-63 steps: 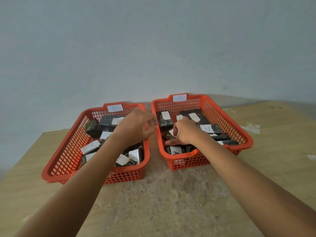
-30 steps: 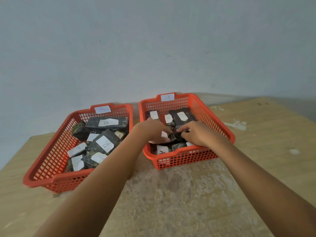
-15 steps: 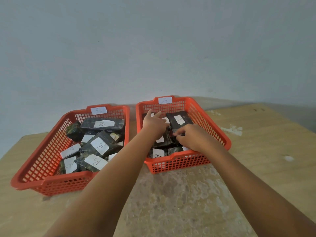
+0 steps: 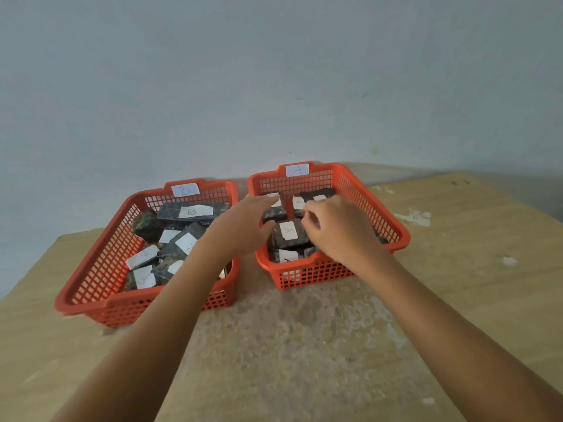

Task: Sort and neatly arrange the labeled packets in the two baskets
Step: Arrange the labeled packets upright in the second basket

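Observation:
Two red mesh baskets stand side by side on the table. Basket B (image 4: 100,266) on the left holds several dark packets with white labels, one reading B (image 4: 192,212). Basket A (image 4: 313,274) on the right holds dark packets too, one with an A label (image 4: 288,236) in the middle. My left hand (image 4: 243,223) reaches over the gap between the baskets, its straight fingers lying on the back-left packet (image 4: 275,213) in basket A. My right hand (image 4: 338,231) is inside basket A with curled fingers pinching a packet's edge. It hides the packets on that side.
The baskets sit near the back of a worn wooden table (image 4: 304,345), close to a plain grey wall. White paper tags mark each basket's far rim, B (image 4: 185,189) and A (image 4: 297,170). The table's left edge runs close to basket B.
My left hand left basket B and crossed into basket A, where its raised fingers have now lowered onto the back-left packet. My right hand stayed in basket A, shifting among the packets.

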A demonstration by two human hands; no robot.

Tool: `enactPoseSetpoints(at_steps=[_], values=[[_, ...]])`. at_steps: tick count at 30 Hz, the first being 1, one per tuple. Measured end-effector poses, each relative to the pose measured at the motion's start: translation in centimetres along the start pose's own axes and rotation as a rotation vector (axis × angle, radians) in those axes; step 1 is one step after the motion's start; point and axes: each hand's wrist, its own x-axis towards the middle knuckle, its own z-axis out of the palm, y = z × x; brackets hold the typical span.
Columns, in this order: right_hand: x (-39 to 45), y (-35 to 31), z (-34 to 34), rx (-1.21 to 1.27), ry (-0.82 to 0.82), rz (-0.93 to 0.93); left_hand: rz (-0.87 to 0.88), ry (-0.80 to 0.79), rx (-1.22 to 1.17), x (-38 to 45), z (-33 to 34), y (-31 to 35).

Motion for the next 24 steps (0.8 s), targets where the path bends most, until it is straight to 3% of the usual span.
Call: enactPoseSetpoints(at_steps=[4, 6, 11, 17, 21, 24], values=[[-4.2, -5.2, 1.6, -0.049, -0.091, -0.051, -0.08, 0.117, 0.099, -6.0, -0.8, 0.3], [-5.2, -5.8, 2.7, -0.189, -0.111, -0.085, -0.168, 0.071, 0.195, -8.0, -0.2, 0.1], [-4.4, -4.0, 2.8, -0.251, -0.155, -0.209, -0.299, 0.046, 0.124, -8.8, 1.6, 1.7], [-4.3, -3.6, 1.8, -0.219, -0.22, -0.134, -0.405, 0.163, 0.042, -7.6, 2.5, 2.2], [-4.3, -4.3, 1.4, -0.271, -0.27, -0.146, -0.337, 0.161, -0.153, -7.8, 2.1, 1.4], [-3.7, -5.3, 1.0, -0.151, -0.311, -0.033, -0.234, 0.253, -0.349, -8.4, 0.0, -0.8]])
